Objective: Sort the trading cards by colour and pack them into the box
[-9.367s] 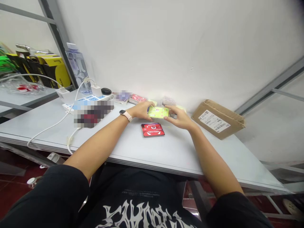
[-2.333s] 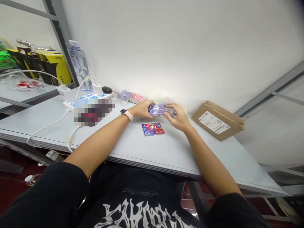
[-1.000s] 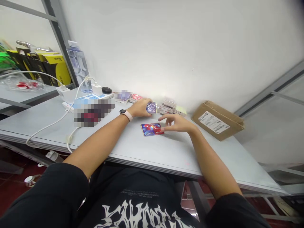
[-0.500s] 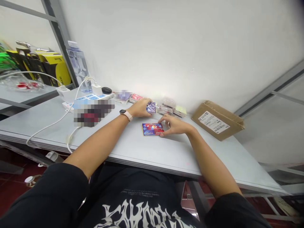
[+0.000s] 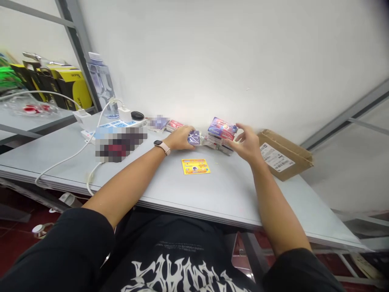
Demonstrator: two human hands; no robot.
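Note:
My left hand (image 5: 180,138) is closed around a small purple pack in clear wrap (image 5: 194,138), resting on the table near the wall. Raised at the back, my right hand (image 5: 246,142) pinches a red and blue card (image 5: 223,128) by its right side, between thumb and fingers. That card is just over the small stacks of cards (image 5: 215,142); whether it touches them I cannot tell. A yellow card (image 5: 196,166) lies flat on the table in front of both hands.
Right of my right hand a brown cardboard box (image 5: 281,156) leans by the wall. Red cards (image 5: 174,125) lie behind my left hand. To the left are a power strip (image 5: 112,127) with white cables, a black mouse-like object (image 5: 137,116) and a water bottle (image 5: 101,83).
My right hand has lifted the red and blue card and carried it back and right to the stacks. The yellow card now shows where it lay. My left hand has hardly moved.

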